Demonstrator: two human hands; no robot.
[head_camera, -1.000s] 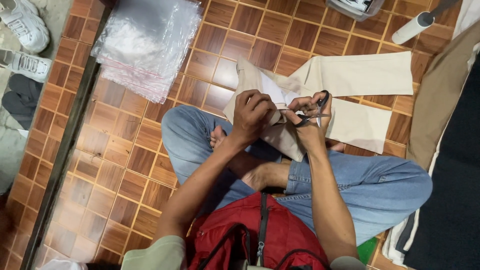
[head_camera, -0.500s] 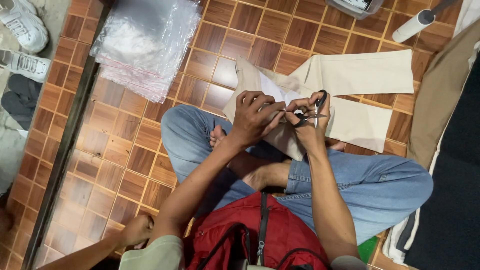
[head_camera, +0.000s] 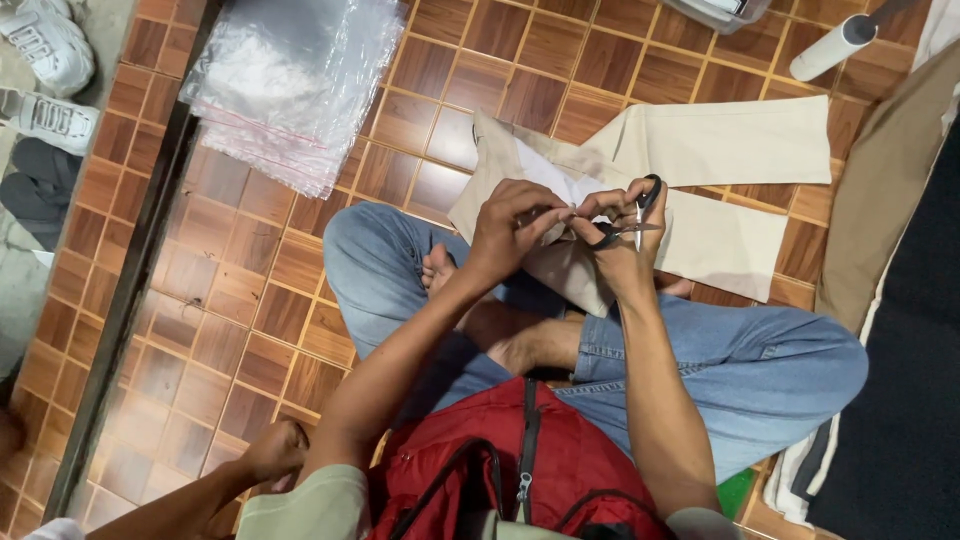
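From the head camera, you sit cross-legged on the wooden floor (head_camera: 250, 300) in blue jeans, with a red bag (head_camera: 520, 470) against your chest. Your right hand (head_camera: 622, 240) is closed around a pair of black-handled scissors (head_camera: 630, 215), fingers through the loops, blades pointing toward your left hand. Your left hand (head_camera: 510, 225) pinches a small piece of the beige trousers (head_camera: 720, 190) right beside the blades; the two hands nearly touch. The trousers lie over your shin and spread out on the floor ahead, legs pointing right. A stack of clear plastic bags (head_camera: 290, 80) lies up left, white shoes (head_camera: 45, 70) beyond it. Another person's hand (head_camera: 270, 450) rests on the floor at lower left.
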